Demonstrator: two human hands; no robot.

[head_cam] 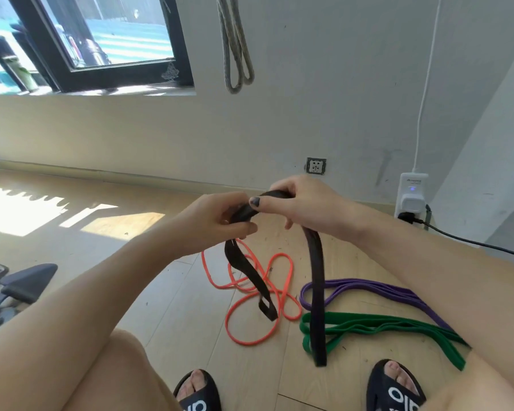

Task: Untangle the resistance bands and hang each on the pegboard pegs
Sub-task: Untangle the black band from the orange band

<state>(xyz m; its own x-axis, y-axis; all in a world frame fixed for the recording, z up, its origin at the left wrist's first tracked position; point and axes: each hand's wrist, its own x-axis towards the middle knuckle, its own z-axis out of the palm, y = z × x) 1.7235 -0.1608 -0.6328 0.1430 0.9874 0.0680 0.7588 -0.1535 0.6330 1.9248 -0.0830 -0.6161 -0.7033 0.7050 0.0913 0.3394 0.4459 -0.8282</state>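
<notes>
Both hands gripped the black band (pixel 316 280) above the floor (pixel 166 295): the left hand (pixel 217 222) pinched its bunched top, the right hand (pixel 303 203) curled round it, and 2 ends hung down. Beneath the black band lay the orange band (pixel 251 304); to its right, the purple band (pixel 377 287) and green band (pixel 383 326). A grey band (pixel 235 46) hung on the wall above

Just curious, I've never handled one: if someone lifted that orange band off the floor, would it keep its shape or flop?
Probably flop: the orange band is thin and lies in loose, overlapping loops on the floor. The wider black band held in both hands already hangs limp. Its crossings might snag while lifting.
</notes>
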